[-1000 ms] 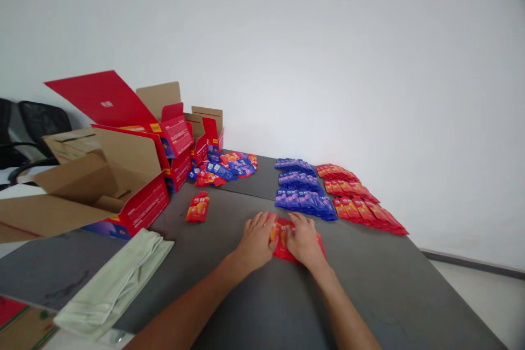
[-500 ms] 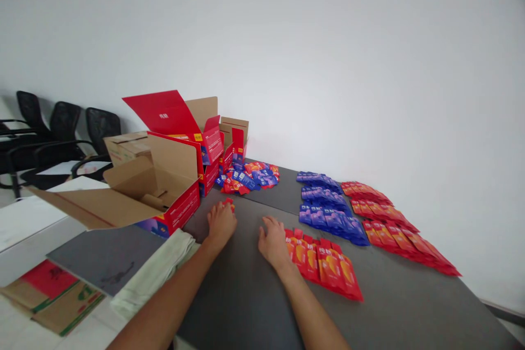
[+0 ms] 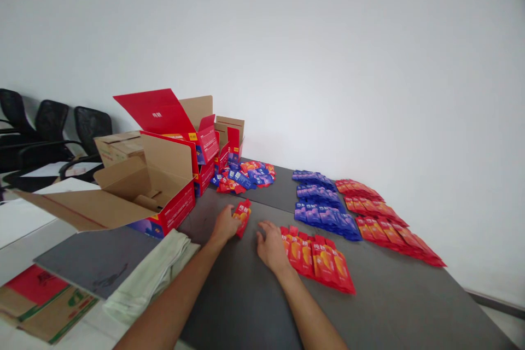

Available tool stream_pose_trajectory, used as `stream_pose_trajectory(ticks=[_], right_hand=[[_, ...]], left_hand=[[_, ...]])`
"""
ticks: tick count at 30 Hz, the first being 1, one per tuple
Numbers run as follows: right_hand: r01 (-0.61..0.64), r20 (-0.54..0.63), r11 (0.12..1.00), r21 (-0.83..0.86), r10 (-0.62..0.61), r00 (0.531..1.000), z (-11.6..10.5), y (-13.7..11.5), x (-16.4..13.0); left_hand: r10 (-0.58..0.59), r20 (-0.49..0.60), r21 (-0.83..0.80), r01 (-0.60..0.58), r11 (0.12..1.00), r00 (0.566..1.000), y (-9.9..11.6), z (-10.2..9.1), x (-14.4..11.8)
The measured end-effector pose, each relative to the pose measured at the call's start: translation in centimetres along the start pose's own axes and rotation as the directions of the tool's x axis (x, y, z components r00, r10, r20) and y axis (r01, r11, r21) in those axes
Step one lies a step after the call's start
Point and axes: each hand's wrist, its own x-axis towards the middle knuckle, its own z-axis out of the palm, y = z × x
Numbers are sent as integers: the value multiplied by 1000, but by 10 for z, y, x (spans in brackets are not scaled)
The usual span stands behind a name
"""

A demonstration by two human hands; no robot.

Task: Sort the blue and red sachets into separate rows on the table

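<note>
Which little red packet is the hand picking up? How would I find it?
Start at the grey table and the open red box on its left side. Just right of that box, the left hand holds one red packet. It is alone, apart from the neat rows.

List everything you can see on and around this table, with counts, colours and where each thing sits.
Table: one, dark grey, fills the foreground.
Red sachet row: one overlapping row, red-orange, by the right hand.
Single red sachet: one, held in the left hand.
Blue sachet rows: three, far centre.
Red sachet rows: three, right of the blue rows.
Mixed sachet pile: one, red and blue, beside the boxes.
Open cartons: several, red and brown, left.
Folded cloth: one, pale green, left edge.
Chairs: three, black, far left.
Left hand: grips the sachet.
Right hand: flat, open.
</note>
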Motion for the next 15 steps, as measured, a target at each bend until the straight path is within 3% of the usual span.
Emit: stream_pose_trajectory(ticks=[3, 5, 12, 15], right_hand=[[-98, -32, 991, 89, 101, 994, -13, 3, -1], [-163, -30, 969, 188, 171, 985, -25, 6, -3], [-282, 121, 771, 570, 261, 958, -77, 22, -15], [-294, 171, 674, 677, 244, 955, -97, 29, -21]], left_hand=[[58, 134, -378, -3, 926, 989, 18, 16, -15], [121, 167, -528, -15, 849, 978, 34, 27, -26], [242, 196, -717, -29, 696, 950, 88, 67, -57], [233, 255, -748, 39, 663, 938, 100, 86, -66]])
